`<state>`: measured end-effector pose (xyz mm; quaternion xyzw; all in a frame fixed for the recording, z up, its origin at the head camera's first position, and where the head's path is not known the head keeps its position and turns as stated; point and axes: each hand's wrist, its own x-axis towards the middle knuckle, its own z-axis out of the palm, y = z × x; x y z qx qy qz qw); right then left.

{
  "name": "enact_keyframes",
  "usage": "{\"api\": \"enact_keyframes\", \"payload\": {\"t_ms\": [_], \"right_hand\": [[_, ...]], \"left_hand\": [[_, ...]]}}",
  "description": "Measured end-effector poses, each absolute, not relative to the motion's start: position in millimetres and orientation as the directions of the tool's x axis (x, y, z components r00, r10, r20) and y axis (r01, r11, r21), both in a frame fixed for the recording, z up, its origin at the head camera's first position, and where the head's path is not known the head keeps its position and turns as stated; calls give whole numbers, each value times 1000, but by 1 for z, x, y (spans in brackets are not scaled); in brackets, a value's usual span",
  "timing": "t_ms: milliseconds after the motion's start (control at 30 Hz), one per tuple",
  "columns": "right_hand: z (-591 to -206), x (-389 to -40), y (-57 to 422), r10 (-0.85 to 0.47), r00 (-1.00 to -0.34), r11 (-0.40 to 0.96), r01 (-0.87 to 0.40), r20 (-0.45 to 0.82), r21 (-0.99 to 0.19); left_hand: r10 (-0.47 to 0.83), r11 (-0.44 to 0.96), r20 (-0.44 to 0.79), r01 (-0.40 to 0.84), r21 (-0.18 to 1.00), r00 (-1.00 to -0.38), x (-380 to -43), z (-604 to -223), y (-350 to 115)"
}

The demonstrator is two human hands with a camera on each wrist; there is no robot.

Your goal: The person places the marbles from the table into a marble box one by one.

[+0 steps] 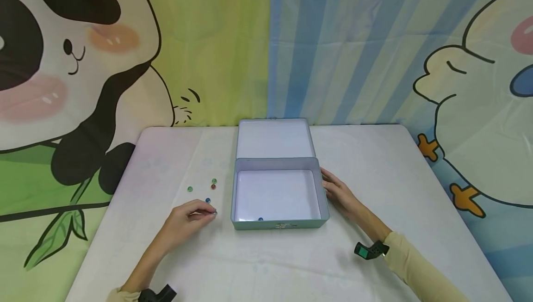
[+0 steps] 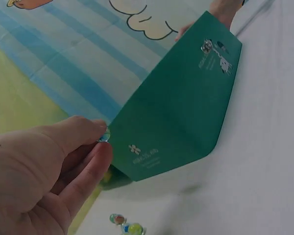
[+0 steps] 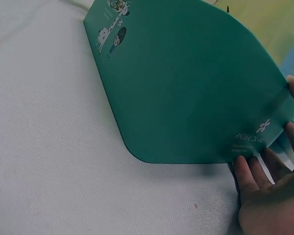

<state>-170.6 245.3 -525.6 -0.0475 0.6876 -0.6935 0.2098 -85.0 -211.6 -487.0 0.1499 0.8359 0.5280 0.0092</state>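
Your left hand (image 1: 189, 221) pinches a glass marble (image 2: 105, 135) left of the metal box (image 1: 254, 225); a slack pinch could drop it. Your right hand (image 1: 339, 193), unclenched, touches the box's right side; pushing there could shift it.

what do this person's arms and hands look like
The right hand is bare; behind it come a black wristband with a green rectangular face and a pale yellow fabric sleeve. The left hand is bare too, followed by a blocky black wrist device and a matching pale yellow cuff.
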Motion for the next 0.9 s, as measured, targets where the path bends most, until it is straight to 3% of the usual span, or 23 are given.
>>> {"api": "enact_keyframes", "payload": {"t_ms": [233,567,900], "right_hand": [[-525,-169,245,-353,-908,43,226,-227,-973],[-524,-170,245,-350,-909,30,229,-225,-973],[-525,-171,245,-364,-906,37,220,-218,-975]], "left_hand": [[333,324,112,226,919,-936,-89,-476,-195],[418,285,177,313,906,-891,-97,-470,-174],[488,314,133,315,896,-863,-108,-457,-167]]}}
